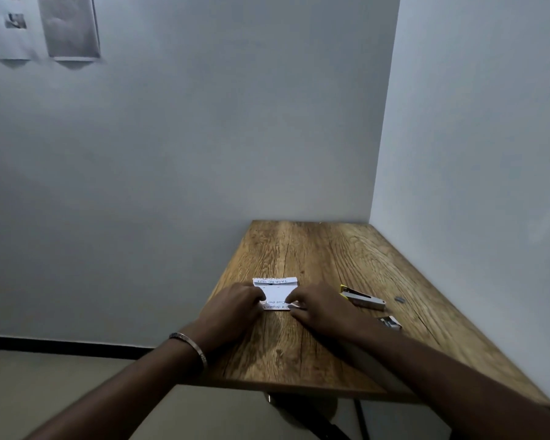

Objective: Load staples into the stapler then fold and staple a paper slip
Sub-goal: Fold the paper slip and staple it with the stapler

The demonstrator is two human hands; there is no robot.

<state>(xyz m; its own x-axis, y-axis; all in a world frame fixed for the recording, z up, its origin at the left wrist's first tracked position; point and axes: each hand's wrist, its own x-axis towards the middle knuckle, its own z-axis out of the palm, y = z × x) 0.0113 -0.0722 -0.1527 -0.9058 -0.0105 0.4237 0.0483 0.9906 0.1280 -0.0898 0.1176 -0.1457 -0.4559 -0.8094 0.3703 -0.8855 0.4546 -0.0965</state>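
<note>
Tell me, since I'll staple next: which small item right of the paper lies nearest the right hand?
The stapler, just beyond the right hand; staple box and loose staples lie farther right.

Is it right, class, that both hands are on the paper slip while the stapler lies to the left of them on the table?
No. The stapler lies to the right of the hands, as the head view shows. Both the left hand and right hand are on the slip on the table.

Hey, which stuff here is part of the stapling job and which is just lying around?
Part of the job:
- paper slip, under both hands on the table
- stapler, right of the slip
- small staple box, near the stapler
- loose grey bit, maybe a staple strip

Just there:
- papers on the wall
- bracelet on the left wrist
</note>
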